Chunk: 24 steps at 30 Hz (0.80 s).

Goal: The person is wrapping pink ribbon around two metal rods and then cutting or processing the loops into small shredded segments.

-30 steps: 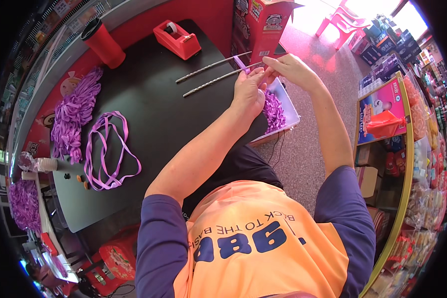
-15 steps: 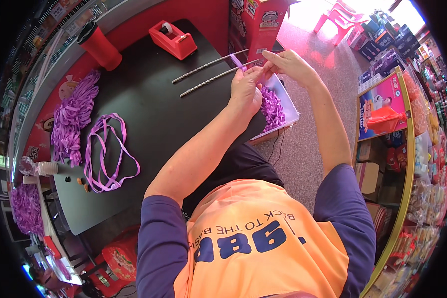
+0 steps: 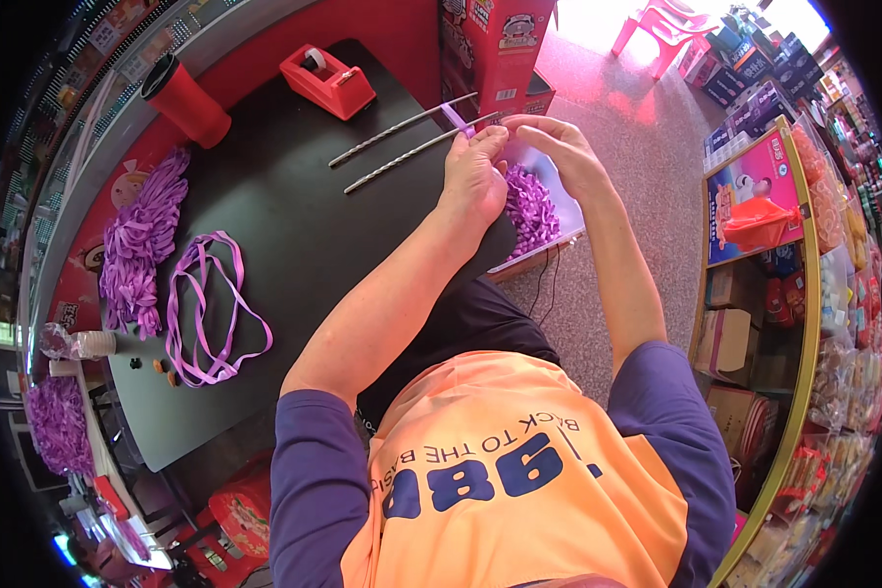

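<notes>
Two thin twisted metal rods (image 3: 390,169) stick out side by side over the far edge of the dark table. A short purple ribbon (image 3: 455,120) is looped round them near their right ends. My left hand (image 3: 475,176) is closed on the ribbon beside the nearer rod, thumb and fingers pinched. Close to those fingertips, my right hand (image 3: 570,157) has its fingers bent together; what they hold is too small to make out. Just below both hands, a pale plastic bin (image 3: 570,218) contains many small purple ribbon pieces (image 3: 531,211).
On the table (image 3: 294,245) lie a loose purple ribbon coil (image 3: 201,304) and a purple ribbon bundle (image 3: 142,255). A red tape dispenser (image 3: 328,83) and red tumbler (image 3: 186,103) stand at its far side. A red carton (image 3: 500,49) rises beyond; shelves (image 3: 804,323) line the right.
My right hand has come lower and closer to my left, its fingers bending inward. The view has shifted slightly; the ribbon stays round both rods.
</notes>
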### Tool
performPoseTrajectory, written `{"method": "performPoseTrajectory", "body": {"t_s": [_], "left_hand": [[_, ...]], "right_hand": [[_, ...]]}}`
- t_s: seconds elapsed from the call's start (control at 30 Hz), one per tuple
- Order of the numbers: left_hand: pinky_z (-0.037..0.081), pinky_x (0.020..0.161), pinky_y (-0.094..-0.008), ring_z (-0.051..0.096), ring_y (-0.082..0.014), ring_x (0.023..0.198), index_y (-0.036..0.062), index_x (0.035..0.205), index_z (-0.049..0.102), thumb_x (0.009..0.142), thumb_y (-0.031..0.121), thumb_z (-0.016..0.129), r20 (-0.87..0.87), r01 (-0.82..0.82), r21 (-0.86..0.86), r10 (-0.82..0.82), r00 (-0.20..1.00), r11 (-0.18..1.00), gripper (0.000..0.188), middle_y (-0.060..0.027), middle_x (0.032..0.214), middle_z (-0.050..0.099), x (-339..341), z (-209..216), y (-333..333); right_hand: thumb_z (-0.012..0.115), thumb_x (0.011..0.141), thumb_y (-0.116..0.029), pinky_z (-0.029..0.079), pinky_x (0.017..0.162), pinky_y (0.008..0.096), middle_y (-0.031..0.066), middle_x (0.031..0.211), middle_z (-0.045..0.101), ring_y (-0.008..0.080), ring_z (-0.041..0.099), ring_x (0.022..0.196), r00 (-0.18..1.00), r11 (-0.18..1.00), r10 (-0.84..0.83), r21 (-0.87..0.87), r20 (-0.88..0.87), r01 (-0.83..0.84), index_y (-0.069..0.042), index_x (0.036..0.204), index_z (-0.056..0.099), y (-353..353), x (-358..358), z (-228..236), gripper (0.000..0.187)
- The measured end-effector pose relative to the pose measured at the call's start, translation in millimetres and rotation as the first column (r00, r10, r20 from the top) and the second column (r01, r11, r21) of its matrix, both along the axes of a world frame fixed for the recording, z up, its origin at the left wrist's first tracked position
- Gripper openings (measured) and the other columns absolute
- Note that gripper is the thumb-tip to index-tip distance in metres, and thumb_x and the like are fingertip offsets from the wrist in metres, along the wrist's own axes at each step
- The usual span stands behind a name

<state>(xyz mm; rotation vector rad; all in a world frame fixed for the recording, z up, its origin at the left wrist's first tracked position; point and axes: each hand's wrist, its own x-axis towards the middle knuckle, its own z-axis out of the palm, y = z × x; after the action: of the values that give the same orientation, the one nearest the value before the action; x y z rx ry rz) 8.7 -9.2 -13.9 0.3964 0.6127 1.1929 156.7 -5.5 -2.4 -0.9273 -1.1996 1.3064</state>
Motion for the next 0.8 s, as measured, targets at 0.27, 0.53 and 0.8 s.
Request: {"method": "performPoseTrajectory", "body": {"t_s": [0.27, 0.53, 0.8], "left_hand": [[0.034, 0.084, -0.0344, 0.051, -0.0104, 0.088, 0.0168, 0.106, 0.050, 0.082, 0.009, 0.065, 0.051, 0.050, -0.024, -0.049, 0.998, 0.998, 0.029, 0.0056, 0.095, 0.059, 2, 7, -2], [0.031, 0.091, -0.0383, 0.046, -0.0156, 0.102, 0.0173, 0.124, 0.039, 0.080, 0.003, 0.063, 0.073, 0.004, -0.037, -0.001, 0.997, 0.999, 0.052, 0.0009, 0.118, 0.052, 2, 8, -4], [0.026, 0.088, -0.0391, 0.045, -0.0152, 0.106, 0.0199, 0.127, 0.036, 0.074, -0.002, 0.060, 0.016, 0.021, -0.009, -0.020, 1.000, 1.000, 0.062, 0.0012, 0.122, 0.048, 4, 6, -4]], "right_hand": [[0.068, 0.084, -0.016, 0.047, 0.077, 0.0223, 0.0017, 0.089, 0.066, 0.0083, 0.060, 0.083, 0.948, 0.996, -0.078, 0.068, 0.307, 0.060, 0.000, 0.098, 0.067, 16, 28, 4, 0.022], [0.063, 0.087, -0.023, 0.044, 0.075, 0.0241, 0.0001, 0.085, 0.062, 0.0077, 0.055, 0.085, 0.773, 0.960, 0.108, 0.136, 0.625, -0.244, -0.001, 0.096, 0.066, 64, -8, 65, 0.024], [0.063, 0.077, -0.029, 0.043, 0.065, 0.0303, 0.0047, 0.074, 0.061, 0.0135, 0.054, 0.070, 0.204, 0.857, 0.347, -0.222, 0.915, -0.465, 0.000, 0.088, 0.068, 115, -53, 60, 0.032]]}}
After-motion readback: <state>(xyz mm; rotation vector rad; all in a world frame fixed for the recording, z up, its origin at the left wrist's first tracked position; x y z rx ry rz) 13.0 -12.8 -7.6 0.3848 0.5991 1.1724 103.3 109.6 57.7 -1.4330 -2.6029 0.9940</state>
